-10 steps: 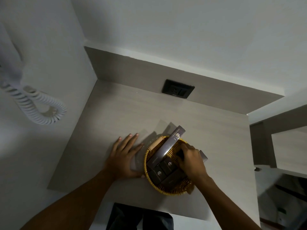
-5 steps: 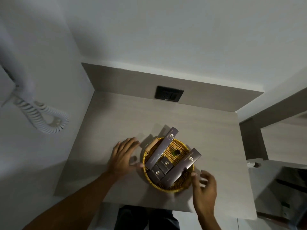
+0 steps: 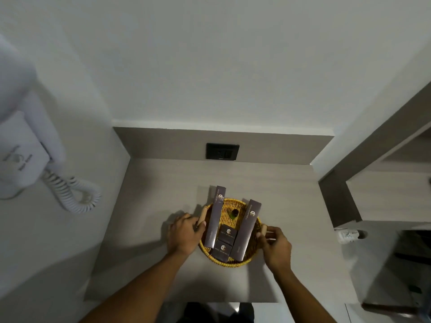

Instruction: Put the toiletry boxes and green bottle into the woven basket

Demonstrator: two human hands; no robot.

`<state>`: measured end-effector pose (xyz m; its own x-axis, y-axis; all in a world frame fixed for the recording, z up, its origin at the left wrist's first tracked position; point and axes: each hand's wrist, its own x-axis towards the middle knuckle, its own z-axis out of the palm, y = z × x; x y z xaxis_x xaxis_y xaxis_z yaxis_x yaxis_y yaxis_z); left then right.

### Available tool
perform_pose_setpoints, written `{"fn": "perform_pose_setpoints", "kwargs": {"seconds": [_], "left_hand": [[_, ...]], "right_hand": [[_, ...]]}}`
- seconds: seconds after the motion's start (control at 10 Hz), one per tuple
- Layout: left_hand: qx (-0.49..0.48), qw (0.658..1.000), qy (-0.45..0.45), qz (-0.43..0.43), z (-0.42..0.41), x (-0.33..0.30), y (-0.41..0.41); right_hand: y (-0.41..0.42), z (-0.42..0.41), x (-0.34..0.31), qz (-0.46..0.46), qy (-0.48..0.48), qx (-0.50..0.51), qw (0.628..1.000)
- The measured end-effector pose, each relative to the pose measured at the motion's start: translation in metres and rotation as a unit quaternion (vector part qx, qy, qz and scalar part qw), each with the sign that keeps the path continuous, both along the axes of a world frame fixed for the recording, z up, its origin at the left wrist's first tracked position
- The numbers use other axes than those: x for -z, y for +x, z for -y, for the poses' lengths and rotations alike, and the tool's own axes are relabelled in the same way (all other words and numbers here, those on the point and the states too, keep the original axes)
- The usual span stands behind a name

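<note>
Grey wood-grain countertop [image 3: 163, 194] in a white-walled corner, black wall socket [image 3: 222, 151] on the backsplash, white wall phone [image 3: 21, 145] with coiled cord [image 3: 74, 194] on the left wall.

Woven basket [image 3: 229, 263] sits on the counter, near its front edge. Contents now: two long dark toiletry boxes, left long box [image 3: 215, 217] and right long box [image 3: 247, 230], both leaning with their far ends over the far rim; two small square boxes [image 3: 225, 242] between them at the near side; green bottle [image 3: 234, 213] upright in the far gap between the long boxes.

Change vs half a second ago: right hand [image 3: 276, 248] was off the basket, near its front-right rim, fingers loose. It now has fingers closed on the basket's right wooden handle [image 3: 263, 229]. Left hand [image 3: 184, 234] was flat on the counter beside the basket; it now curls around the left wooden handle [image 3: 202, 217]. Long boxes were splayed diagonally; they now lie roughly parallel. Either the basket was turned or the camera shifted, can't tell which.

A second ago the right hand was inside the basket, over the contents.

Read: nothing loose on the visible counter, so loading looks done. Two-handed grip on the handles suggests squaring up or lifting the basket. Risk: the long boxes overhang the rim and could slide out if it tilts.
</note>
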<state>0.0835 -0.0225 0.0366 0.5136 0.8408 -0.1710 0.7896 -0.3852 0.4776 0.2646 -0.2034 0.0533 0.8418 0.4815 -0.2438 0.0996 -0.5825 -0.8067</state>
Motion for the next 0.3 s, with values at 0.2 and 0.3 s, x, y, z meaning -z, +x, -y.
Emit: {"fn": "perform_pose_setpoints", "kwargs": {"seconds": [0.2,0.3], "left_hand": [[-0.053,0.999,-0.012,-0.001,0.017,-0.003,-0.003],[-0.056,0.998,0.016,-0.031,0.02,-0.003,-0.004]], "right_hand": [[0.028,-0.023,-0.005,0.017,-0.012,-0.064,0.998],[0.029,-0.024,-0.004,0.021,-0.03,-0.078,0.996]]}}
